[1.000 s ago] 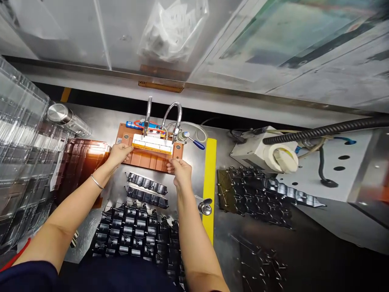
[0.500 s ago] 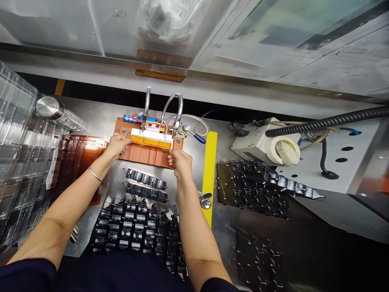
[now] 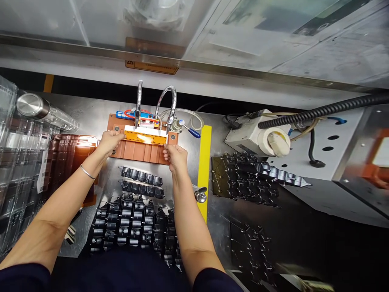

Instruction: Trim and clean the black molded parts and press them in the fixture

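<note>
An orange strip [image 3: 146, 138] with rows of dark dots along its edges is stretched between my two hands over a copper-coloured fixture plate [image 3: 136, 155]. My left hand [image 3: 110, 142] pinches its left end, and my right hand [image 3: 176, 156] pinches its lower right corner. Light glares off the middle of the strip. Just behind it lies a white bar [image 3: 148, 130], with two bendable metal hoses [image 3: 173, 99] reaching down to it. A blue-handled lever clamp [image 3: 193, 132] sits to the right of the fixture.
Two black ribbed parts [image 3: 141, 176] lie before the fixture, with rows of similar black parts [image 3: 130, 223] nearer me. Clear trays [image 3: 18, 170] and a steel-capped bottle [image 3: 45, 111] stand left. Right are yellow tape [image 3: 204, 162], more black parts [image 3: 243, 178] and a white machine box [image 3: 252, 134].
The whole view has shifted slightly, so the scene sits further left and up. Both hands still grip the orange strip, which now catches a bright glare.
</note>
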The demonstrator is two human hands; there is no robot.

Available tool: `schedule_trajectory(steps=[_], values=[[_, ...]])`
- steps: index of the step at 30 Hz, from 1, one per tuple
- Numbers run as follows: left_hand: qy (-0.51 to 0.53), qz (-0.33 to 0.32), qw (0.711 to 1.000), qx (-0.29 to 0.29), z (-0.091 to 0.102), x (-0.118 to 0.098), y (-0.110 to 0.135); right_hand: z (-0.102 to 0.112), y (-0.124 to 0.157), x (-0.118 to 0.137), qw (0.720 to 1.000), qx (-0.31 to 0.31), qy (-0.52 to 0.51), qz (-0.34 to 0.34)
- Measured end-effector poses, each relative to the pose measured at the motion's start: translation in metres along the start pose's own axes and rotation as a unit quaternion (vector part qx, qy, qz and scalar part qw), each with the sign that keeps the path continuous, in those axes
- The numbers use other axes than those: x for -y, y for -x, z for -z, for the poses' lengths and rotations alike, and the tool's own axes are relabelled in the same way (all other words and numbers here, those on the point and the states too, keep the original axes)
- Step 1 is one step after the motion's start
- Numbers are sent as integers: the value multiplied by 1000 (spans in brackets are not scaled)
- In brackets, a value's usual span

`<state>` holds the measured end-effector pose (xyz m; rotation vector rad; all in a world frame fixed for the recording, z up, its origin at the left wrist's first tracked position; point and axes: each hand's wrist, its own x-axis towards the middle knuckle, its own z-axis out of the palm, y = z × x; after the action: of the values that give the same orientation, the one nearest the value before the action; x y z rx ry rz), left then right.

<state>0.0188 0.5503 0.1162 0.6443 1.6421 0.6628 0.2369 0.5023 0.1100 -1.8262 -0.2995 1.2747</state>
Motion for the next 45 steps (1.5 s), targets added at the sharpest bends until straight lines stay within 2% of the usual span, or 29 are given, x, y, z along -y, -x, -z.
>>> schedule_trajectory(steps=[18,45], values=[[-15,-19,1000,-16,-2,0,1,-1,-1,-2,1000,-9,-3,-1],[-22,-19,1000,-3,0,3,0,0,1,-5,1000,-15,-5,9]])
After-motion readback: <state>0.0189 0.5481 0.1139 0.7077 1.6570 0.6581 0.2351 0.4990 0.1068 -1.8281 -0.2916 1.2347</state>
